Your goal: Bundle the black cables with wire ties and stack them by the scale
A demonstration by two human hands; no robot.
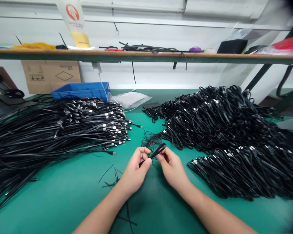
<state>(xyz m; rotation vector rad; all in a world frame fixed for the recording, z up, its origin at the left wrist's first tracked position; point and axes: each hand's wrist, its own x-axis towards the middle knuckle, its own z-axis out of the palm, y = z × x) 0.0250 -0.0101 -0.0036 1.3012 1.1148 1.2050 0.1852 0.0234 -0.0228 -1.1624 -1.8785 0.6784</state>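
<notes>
A folded black cable (156, 151) is held at the middle of the green table. My left hand (136, 169) is closed round its lower left part, thumb on top. My right hand (172, 165) has thumb and fingers pinched together at the cable's looped right end; exactly what they grip is too small to make out. Just behind the hands lies a heap of thin black ties (151, 139). More loose ties (116, 178) are scattered to the left of my left wrist.
Straight black cables with metal plugs (88, 126) are piled at left. Bundled looped cables (205, 120) form a large pile at right, with a row of bundles (244, 172) in front. Behind are a blue crate (83, 89), a plastic bag (132, 99) and a shelf (146, 57).
</notes>
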